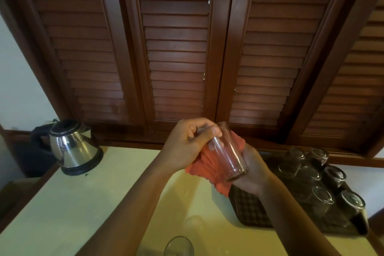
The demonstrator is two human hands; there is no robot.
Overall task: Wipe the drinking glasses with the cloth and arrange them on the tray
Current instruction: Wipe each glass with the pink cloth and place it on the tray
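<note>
The left hand [188, 144] grips a tilted glass [228, 151] above the counter [93, 203], while the right hand [252, 170] holds the orange cloth [204, 165] against it. Upturned glasses [311, 174] stand on the dark tray [249, 208] at right.

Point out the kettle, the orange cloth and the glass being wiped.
kettle [73, 148], head view, on its steel body.
orange cloth [204, 164], head view, on the fold below the left hand.
glass [230, 156], head view, on its clear side wall.

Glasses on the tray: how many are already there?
7 clear drinking glasses stand upside down on the dark textured tray. The right forearm may hide more.
</note>
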